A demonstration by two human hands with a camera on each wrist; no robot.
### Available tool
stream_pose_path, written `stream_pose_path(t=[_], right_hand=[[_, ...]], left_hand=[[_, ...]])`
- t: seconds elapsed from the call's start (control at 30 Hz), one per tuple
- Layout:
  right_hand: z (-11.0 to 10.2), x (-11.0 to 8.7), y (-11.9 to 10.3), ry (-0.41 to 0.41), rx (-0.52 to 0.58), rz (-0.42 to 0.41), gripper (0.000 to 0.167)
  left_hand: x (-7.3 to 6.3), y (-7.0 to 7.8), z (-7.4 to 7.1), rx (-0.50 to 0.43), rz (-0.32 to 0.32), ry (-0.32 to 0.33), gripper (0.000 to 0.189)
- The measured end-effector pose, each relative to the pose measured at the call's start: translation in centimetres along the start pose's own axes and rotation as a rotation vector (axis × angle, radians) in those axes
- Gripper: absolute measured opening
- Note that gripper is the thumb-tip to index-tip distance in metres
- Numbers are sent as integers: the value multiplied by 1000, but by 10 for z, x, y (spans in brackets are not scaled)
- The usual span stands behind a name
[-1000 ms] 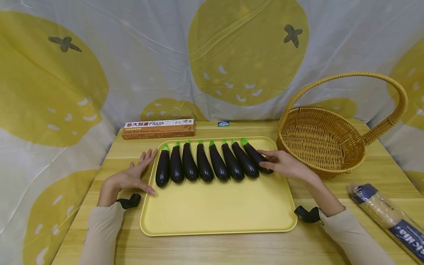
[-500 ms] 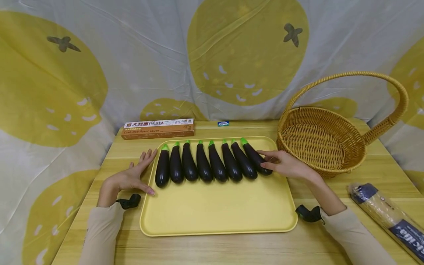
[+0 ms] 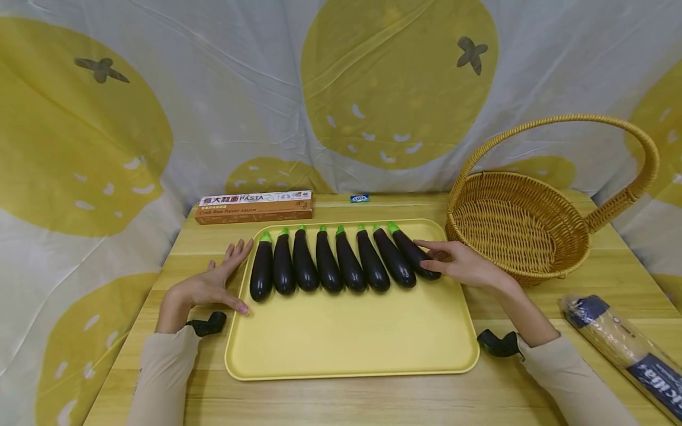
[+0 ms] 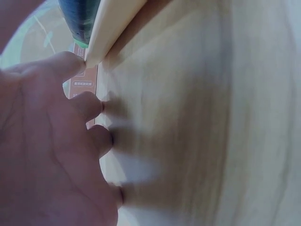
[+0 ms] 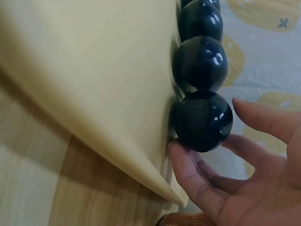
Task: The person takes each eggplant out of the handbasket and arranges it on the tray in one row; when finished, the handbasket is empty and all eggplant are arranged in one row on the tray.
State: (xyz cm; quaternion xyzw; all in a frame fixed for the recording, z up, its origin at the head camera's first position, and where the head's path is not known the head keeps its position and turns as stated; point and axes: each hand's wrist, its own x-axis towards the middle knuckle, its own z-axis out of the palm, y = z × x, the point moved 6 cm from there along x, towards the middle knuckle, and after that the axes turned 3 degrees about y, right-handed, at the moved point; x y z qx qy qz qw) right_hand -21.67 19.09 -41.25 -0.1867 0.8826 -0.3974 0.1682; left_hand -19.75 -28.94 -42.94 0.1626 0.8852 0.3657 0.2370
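Note:
Several dark purple eggplants (image 3: 328,263) with green stem ends lie side by side on a yellow tray (image 3: 351,337). At the tray's left rim, my left hand (image 3: 209,287) has its fingers spread, the thumb resting on the rim beside the leftmost eggplant (image 3: 261,269). My right hand (image 3: 459,262) is at the rightmost eggplant (image 3: 412,254). In the right wrist view, its fingers touch one side of that eggplant (image 5: 202,121), while the thumb stands slightly apart from it. The left wrist view shows the left palm (image 4: 47,127) and fingertips on the wooden table beside the tray rim (image 4: 110,28).
A wicker basket (image 3: 511,236) with a tall handle stands behind the right hand. A pasta box (image 3: 254,208) and a small blue packet (image 3: 359,199) lie at the back. A bag of noodles (image 3: 623,349) lies at the right. Patterned cloth (image 3: 256,89) hangs behind the table.
The eggplants on the right shifted slightly left, then slightly back right, with the right hand beside them. The left hand stays in place.

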Motion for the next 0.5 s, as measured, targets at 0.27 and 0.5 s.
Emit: stream_pose_path(t=[0.27, 0.5], right_hand=[[0, -3, -2, 36, -20, 4, 61], [-3, -6, -19, 92, -86, 4, 65]], left_hand=[[-4, 9, -4, 60, -4, 17, 144], [-5, 37, -16, 20, 38, 179, 118]])
